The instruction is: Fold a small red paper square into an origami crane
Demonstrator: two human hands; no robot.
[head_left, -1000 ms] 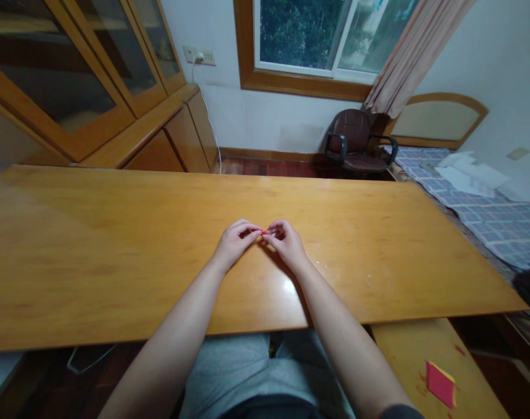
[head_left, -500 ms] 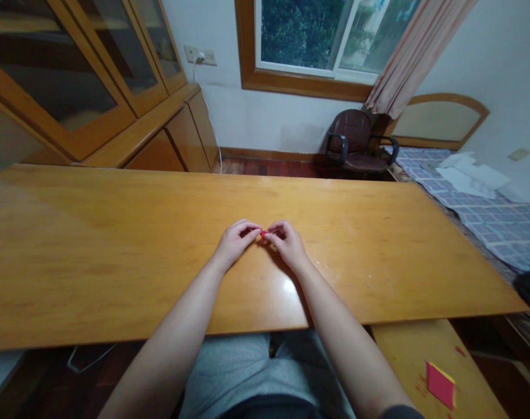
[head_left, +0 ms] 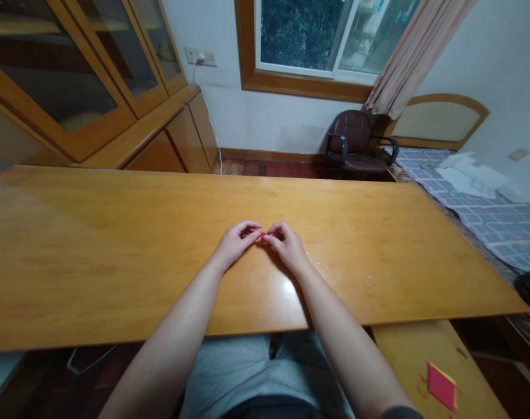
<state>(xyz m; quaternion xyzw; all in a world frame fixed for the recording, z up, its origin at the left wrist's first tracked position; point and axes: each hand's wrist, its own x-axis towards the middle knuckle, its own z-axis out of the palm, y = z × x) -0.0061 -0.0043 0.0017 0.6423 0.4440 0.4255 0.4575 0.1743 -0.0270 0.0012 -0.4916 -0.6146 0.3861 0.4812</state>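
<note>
A small red piece with a bit of yellow [head_left: 262, 235], perhaps folded paper, is pinched between both hands just above the wooden table [head_left: 138, 244]. My left hand [head_left: 236, 244] grips its left side with thumb and forefinger. From the right, my right hand [head_left: 287, 244] pinches it the same way, the two sets of fingertips almost meeting. Most of the piece is hidden by the fingers, and its exact shape is too small to tell.
Red and yellow paper squares [head_left: 441, 385] lie on a lower wooden surface [head_left: 404, 349] at the bottom right. Tiny pale specks dot the table right of my hands. Beyond the table are a cabinet [head_left: 160, 145], an office chair [head_left: 352, 139] and a bed [head_left: 487, 215].
The red piece has turned or been folded slightly between the fingertips, its lower hanging part now less visible and some yellow showing. Both hands stay almost in place.
</note>
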